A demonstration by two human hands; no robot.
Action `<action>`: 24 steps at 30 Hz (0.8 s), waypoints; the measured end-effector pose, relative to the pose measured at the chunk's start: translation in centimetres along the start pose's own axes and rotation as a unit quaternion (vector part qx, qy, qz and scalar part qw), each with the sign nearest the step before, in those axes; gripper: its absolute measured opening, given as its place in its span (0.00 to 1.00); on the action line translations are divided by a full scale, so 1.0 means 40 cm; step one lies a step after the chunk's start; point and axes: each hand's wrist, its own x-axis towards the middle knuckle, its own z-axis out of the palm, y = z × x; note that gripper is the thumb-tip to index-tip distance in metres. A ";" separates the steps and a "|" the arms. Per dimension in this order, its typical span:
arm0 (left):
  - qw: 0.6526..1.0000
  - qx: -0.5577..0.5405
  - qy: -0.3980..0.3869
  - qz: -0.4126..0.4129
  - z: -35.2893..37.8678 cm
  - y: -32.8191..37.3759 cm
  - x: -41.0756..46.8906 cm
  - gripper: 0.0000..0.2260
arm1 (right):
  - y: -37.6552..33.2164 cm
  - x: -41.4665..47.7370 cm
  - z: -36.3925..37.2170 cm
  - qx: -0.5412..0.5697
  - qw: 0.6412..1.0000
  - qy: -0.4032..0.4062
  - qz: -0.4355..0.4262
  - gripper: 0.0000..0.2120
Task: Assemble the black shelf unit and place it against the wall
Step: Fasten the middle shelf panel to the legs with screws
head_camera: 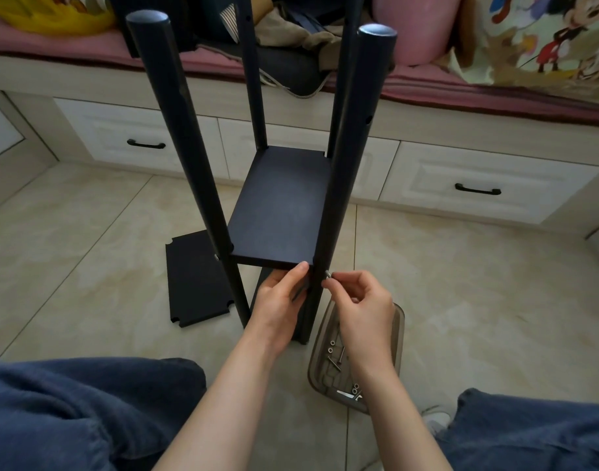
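Black shelf unit [345,171] stands upright on the tiled floor [87,232], directly ahead of both hands. Four poles, one shelf board [281,205] fitted between them.

Left hand [277,300] grips the board's near right corner: thumb tip on the front edge, other fingers curled underneath, mostly hidden.

Right hand [362,304] pinches a small silver screw [327,274] between thumb and forefinger, remaining fingers loosely curled. The screw tip touches the near right pole just below board level, just right of the left thumb.

Smoky plastic tray [398,321] lies under the right wrist and holds loose screws and washers. A spare black panel [196,277] lies flat on the floor, left of the left-hand fingers.
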 end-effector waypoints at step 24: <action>0.999 0.016 0.031 0.004 0.002 -0.011 0.011 0.08 | 0.010 0.009 -0.005 0.001 1.000 -0.030 -0.008 0.07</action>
